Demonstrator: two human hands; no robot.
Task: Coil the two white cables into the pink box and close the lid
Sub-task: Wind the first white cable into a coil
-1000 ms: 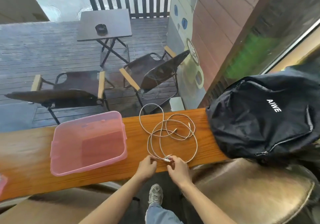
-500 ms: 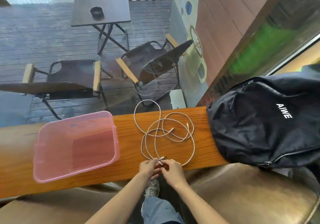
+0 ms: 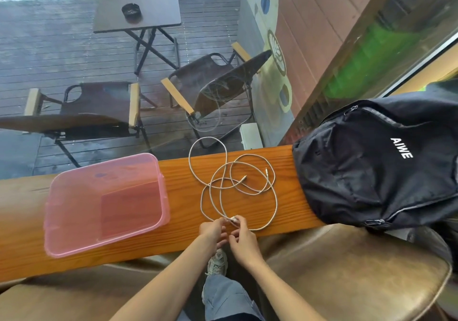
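Wooden counter (image 3: 173, 241) ran along a window, with the open pink box (image 3: 106, 204) on its left part and a black backpack (image 3: 376, 167) on its right. White cables (image 3: 272, 184) lay in loose tangled loops on the wood between them, one loop hanging past the far edge. Left hand (image 3: 212, 231) and right hand (image 3: 244, 236) met at the near edge, fingers curled, both pinching cable ends there.

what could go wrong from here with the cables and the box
The white cables lie in crossed loops, so pulling the ends that the left hand and right hand pinch may tighten a tangle. One loop hangs past the far edge of the wooden counter and might snag there. The pink box sits close to the near edge, so a nudge could tip it off.
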